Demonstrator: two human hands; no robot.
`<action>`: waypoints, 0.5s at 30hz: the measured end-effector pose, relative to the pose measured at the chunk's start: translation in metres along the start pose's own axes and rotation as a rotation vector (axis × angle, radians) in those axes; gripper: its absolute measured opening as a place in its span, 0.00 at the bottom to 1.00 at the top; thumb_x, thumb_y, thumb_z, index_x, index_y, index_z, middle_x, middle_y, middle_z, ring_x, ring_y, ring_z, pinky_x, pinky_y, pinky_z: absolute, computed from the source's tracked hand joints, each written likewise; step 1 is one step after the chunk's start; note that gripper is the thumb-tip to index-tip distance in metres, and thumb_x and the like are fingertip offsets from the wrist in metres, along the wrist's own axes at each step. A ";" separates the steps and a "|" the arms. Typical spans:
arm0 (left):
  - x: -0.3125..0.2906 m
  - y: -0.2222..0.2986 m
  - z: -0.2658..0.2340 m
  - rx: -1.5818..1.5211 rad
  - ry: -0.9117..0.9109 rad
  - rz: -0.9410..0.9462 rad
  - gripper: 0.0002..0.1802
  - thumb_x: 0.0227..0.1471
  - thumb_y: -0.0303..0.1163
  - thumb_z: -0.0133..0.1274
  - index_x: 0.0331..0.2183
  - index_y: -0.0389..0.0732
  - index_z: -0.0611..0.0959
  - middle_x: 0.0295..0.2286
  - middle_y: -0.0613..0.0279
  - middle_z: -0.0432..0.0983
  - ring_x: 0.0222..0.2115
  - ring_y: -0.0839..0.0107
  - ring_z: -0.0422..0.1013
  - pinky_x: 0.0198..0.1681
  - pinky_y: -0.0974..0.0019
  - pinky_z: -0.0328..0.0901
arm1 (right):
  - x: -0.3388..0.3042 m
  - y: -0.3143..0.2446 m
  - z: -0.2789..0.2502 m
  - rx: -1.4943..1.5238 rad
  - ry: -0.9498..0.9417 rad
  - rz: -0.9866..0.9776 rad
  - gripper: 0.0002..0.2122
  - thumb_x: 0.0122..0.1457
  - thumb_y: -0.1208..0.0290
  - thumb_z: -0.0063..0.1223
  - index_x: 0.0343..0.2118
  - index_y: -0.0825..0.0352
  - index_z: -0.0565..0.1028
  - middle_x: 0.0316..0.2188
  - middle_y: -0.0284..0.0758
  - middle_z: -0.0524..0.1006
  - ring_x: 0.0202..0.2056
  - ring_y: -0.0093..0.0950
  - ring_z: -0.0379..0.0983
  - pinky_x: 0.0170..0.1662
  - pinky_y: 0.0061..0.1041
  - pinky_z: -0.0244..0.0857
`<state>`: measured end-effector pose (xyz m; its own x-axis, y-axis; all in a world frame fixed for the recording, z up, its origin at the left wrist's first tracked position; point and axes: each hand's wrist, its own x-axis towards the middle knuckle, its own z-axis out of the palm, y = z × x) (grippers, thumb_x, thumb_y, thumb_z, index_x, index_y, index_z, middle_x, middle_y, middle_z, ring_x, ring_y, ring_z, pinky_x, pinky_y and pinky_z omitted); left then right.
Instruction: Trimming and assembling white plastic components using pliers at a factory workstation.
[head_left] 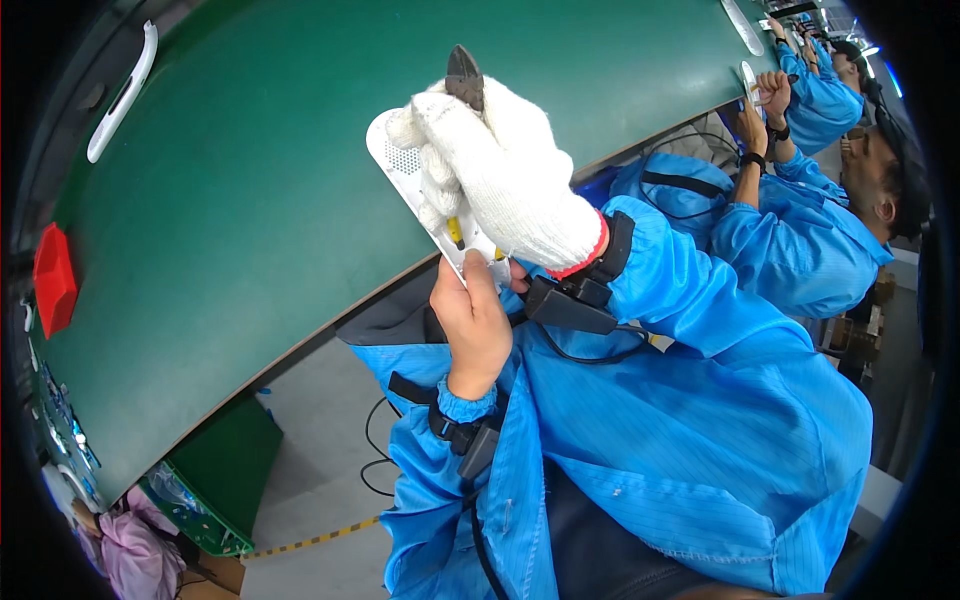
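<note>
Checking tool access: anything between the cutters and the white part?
Nothing visible. The gloved right hand holds the cutters directly against the white part, and the bare left hand grips the part's lower end. The exact contact spot is hidden behind the glove.

Factory assembly line, looks like plastics or electronics work. Long green conveyor belt (250, 200) runs the length of the bench, white moulded plastic parts (122, 92) riding on it. Workers sit side by side along the belt, all in the same blue anti-static smocks (800, 250); one worker further down holds a white part up (752, 82). Red bin (55, 278) at the belt's far edge. Bare grey concrete floor (320, 460) with yellow-black hazard tape (315, 541) marking the aisle. Green crate (215, 480) stored under the line.
</note>
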<state>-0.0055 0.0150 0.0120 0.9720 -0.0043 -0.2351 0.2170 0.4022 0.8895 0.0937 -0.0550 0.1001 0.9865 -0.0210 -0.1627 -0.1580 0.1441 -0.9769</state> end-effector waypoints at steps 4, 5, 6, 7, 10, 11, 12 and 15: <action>0.000 0.001 0.001 0.074 -0.005 0.061 0.14 0.67 0.30 0.39 0.37 0.30 0.77 0.27 0.59 0.79 0.25 0.76 0.72 0.30 0.71 0.66 | 0.001 -0.003 -0.001 -0.012 0.005 0.027 0.12 0.67 0.65 0.49 0.37 0.70 0.74 0.22 0.31 0.74 0.19 0.18 0.68 0.22 0.20 0.65; 0.000 0.001 0.001 0.081 0.004 0.079 0.14 0.67 0.30 0.39 0.37 0.30 0.77 0.27 0.59 0.79 0.25 0.76 0.72 0.30 0.71 0.65 | 0.003 -0.003 -0.001 -0.067 -0.008 -0.013 0.11 0.67 0.65 0.49 0.38 0.71 0.74 0.23 0.32 0.75 0.21 0.18 0.69 0.23 0.20 0.65; 0.000 0.000 0.001 0.080 0.002 0.078 0.14 0.67 0.30 0.39 0.37 0.30 0.77 0.27 0.59 0.79 0.25 0.76 0.72 0.30 0.71 0.65 | 0.004 -0.003 -0.002 -0.122 -0.021 -0.053 0.11 0.67 0.65 0.49 0.39 0.71 0.74 0.25 0.32 0.77 0.22 0.18 0.70 0.24 0.20 0.65; 0.000 -0.001 0.002 0.079 -0.005 0.074 0.14 0.67 0.30 0.39 0.37 0.31 0.77 0.27 0.59 0.79 0.25 0.76 0.72 0.30 0.71 0.65 | 0.005 0.000 -0.003 -0.122 -0.019 -0.054 0.11 0.67 0.65 0.49 0.39 0.71 0.74 0.25 0.32 0.77 0.22 0.18 0.70 0.24 0.20 0.65; 0.002 -0.002 0.002 0.053 -0.011 0.054 0.14 0.67 0.30 0.40 0.36 0.31 0.77 0.27 0.59 0.79 0.25 0.76 0.72 0.30 0.71 0.66 | 0.006 0.007 -0.006 -0.086 0.029 -0.026 0.11 0.67 0.65 0.49 0.40 0.71 0.74 0.26 0.33 0.78 0.23 0.18 0.71 0.25 0.20 0.66; 0.002 -0.003 0.003 0.023 -0.015 0.035 0.15 0.67 0.30 0.40 0.36 0.31 0.78 0.27 0.59 0.79 0.25 0.76 0.72 0.30 0.71 0.66 | 0.005 0.007 -0.009 -0.066 0.013 -0.021 0.12 0.66 0.65 0.49 0.40 0.71 0.74 0.27 0.34 0.79 0.23 0.18 0.71 0.25 0.20 0.67; 0.003 -0.003 0.005 0.023 -0.015 0.033 0.15 0.67 0.30 0.40 0.36 0.31 0.78 0.27 0.59 0.79 0.25 0.76 0.72 0.30 0.71 0.66 | 0.004 0.008 -0.012 -0.045 -0.004 -0.016 0.12 0.66 0.65 0.50 0.40 0.71 0.75 0.28 0.34 0.79 0.24 0.18 0.72 0.25 0.20 0.67; 0.006 -0.004 0.007 0.031 -0.007 -0.015 0.15 0.68 0.31 0.38 0.37 0.32 0.77 0.27 0.59 0.78 0.24 0.75 0.72 0.30 0.71 0.67 | 0.018 0.006 -0.025 -0.148 -0.086 -0.036 0.13 0.67 0.63 0.49 0.40 0.71 0.76 0.26 0.33 0.78 0.23 0.18 0.71 0.25 0.19 0.67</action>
<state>-0.0002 0.0068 0.0100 0.9691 -0.0164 -0.2461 0.2343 0.3736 0.8975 0.1092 -0.0790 0.0877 0.9907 0.0621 -0.1214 -0.1215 -0.0021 -0.9926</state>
